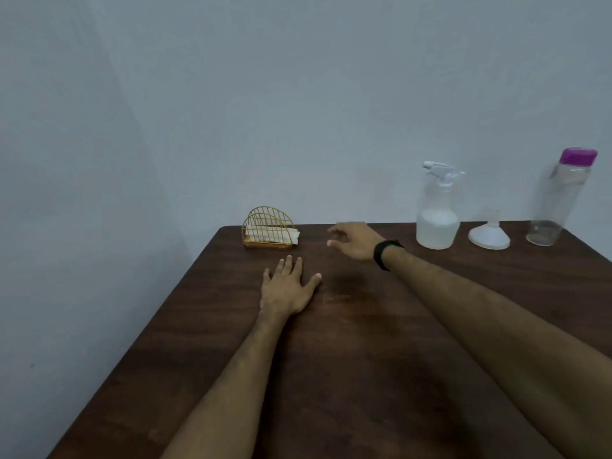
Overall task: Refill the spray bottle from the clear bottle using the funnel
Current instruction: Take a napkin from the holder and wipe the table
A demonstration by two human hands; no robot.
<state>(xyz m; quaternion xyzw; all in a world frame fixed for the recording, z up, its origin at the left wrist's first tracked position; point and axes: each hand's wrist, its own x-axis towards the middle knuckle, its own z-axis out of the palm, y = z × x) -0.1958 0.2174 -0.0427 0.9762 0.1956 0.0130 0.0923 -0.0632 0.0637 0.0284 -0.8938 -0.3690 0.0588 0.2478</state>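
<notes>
The left hand (287,289) lies flat with straight fingers on the dark wooden table (364,376). The right hand (356,241), fingers loosely curled and holding nothing, hovers left of the translucent white spray bottle (437,213), the upside-down white plastic funnel (489,236) and the clear bottle with purple cap (559,200). No writing can be read.

- The dark wooden table (364,376) lay bare across its whole near and middle stretch, so a hand could sweep there unhindered.
- The left hand (286,288) lay flat on the wood, fingers straight; the right hand (352,241) hung beyond it with loosely curled fingers, holding nothing.
- A gold wire napkin holder (269,230) stood at the far left corner, well apart from everything else.
- Along the far right edge stood the spray bottle (437,213), the funnel (489,236) upturned on its mouth, and the clear bottle (559,200) with a purple cap, with narrow gaps between them.
- Open wood separated the right hand from the spray bottle.
- The wall (298,94) closed off the far side.
</notes>
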